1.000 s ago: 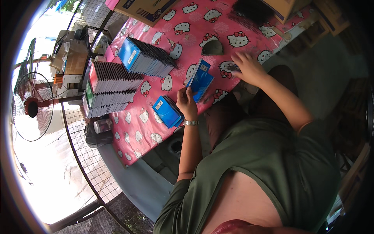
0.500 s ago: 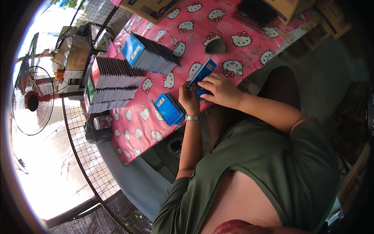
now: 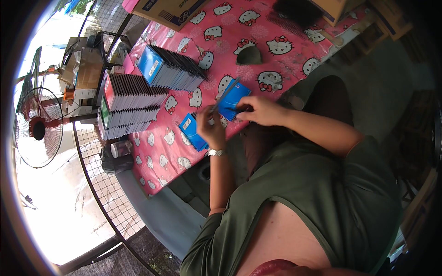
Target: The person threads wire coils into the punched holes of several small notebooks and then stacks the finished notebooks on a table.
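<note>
A blue spiral notebook [image 3: 235,97] lies tilted near the table's front edge. My right hand [image 3: 263,110] has its fingers curled at the notebook's lower right edge and grips it. To its left, my left hand [image 3: 211,129] is raised with its fingers bent together near a thin grey strip [image 3: 226,95] along the notebook's left side. Whether that strip is the binding, a page edge or a tool is unclear. Partly behind my left hand is a small pile of blue notebooks [image 3: 189,126].
Stacks of spiral notebooks, one blue-covered [image 3: 172,69] and others with red [image 3: 136,92] and green covers, stand at the left. A grey-green curved piece [image 3: 249,55] sits beyond my hands. Cardboard boxes [image 3: 170,11] and black coils [image 3: 297,16] are at the far side; a fan [image 3: 39,126] stands left.
My left hand has moved left and slightly down, away from the right hand. More of the notebook's blue cover shows now, and my right hand has slid toward its lower right edge.
</note>
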The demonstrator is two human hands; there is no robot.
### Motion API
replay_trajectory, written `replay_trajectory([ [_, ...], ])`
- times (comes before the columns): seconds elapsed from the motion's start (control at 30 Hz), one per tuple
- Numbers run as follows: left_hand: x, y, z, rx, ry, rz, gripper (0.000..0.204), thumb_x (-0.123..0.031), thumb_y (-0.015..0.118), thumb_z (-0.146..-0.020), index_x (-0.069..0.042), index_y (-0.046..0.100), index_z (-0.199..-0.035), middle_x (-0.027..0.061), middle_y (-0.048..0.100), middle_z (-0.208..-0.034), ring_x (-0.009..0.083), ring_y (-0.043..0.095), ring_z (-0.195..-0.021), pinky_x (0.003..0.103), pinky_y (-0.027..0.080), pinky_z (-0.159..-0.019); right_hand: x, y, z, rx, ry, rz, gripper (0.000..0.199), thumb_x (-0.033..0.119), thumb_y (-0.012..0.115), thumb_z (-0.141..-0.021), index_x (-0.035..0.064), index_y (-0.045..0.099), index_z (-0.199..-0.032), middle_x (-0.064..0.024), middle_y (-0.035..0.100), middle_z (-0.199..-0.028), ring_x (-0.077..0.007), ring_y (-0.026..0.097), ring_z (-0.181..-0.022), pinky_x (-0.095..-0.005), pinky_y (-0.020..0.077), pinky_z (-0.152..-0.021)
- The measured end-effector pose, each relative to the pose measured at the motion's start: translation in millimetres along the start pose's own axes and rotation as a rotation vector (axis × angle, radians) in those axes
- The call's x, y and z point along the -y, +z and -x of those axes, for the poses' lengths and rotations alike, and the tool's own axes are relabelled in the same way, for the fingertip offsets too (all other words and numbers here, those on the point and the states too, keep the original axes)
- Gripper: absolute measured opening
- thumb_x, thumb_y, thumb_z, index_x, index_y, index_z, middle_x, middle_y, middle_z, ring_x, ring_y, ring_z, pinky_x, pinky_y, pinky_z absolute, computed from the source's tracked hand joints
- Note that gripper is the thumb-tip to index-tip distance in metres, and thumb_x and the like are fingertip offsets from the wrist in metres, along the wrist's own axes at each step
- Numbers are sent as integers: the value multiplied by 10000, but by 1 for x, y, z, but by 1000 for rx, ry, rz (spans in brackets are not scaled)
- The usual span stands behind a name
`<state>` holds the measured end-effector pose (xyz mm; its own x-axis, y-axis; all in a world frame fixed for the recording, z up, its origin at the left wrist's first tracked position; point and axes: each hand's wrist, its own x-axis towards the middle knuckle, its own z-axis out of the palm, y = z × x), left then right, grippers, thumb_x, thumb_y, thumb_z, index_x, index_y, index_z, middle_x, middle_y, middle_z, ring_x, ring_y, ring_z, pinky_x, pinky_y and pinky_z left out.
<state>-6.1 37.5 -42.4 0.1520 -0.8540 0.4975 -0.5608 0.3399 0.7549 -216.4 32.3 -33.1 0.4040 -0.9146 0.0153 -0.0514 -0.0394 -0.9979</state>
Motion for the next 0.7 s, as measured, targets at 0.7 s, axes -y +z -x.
replay_trajectory([
  [0.7, -2, 57, 0, 602, 298, -615, 255, -118, 679, -766, -71, 643, -1015, 109, 615, -938, 321, 607, -864, 420, 522, -758, -74, -260, -88, -721, -39, 1365, 179, 126, 583, -857, 52, 665, -997, -145, 657, -997, -352, 653, -938, -453, 546, -806],
])
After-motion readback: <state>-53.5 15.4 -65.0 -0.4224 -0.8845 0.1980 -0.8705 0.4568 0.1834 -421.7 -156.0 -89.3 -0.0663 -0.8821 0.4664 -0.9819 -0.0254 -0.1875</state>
